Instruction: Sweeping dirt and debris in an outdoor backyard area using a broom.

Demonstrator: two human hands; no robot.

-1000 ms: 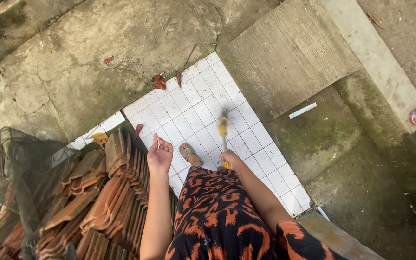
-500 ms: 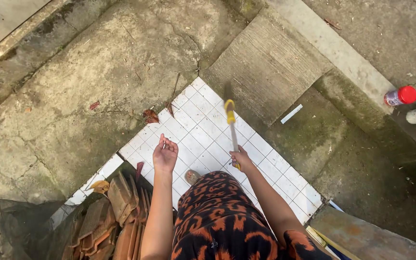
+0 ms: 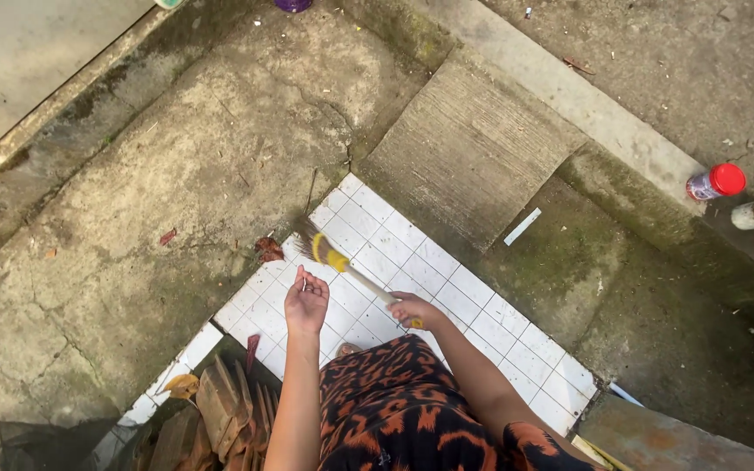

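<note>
Roof tiles [image 3: 211,419], stacked on edge, sit at the lower left of our view, beside a dry yellow leaf [image 3: 182,384]. Our left hand [image 3: 306,302] hangs over the white tiled floor [image 3: 447,283], fingers loosely apart, holding nothing. Just above and beyond it lies the bristle head of the small broom [image 3: 335,259], near a brown leaf [image 3: 268,249] at the tile edge. The broom's handle, with a yellow band, slants down to the right, passing just beside the left hand without touching it. Our right hand [image 3: 409,309] is clamped around the handle's lower end. Further right, a white strip [image 3: 522,227] lies on concrete; a red-capped bottle [image 3: 716,182] rests well apart.
</note>
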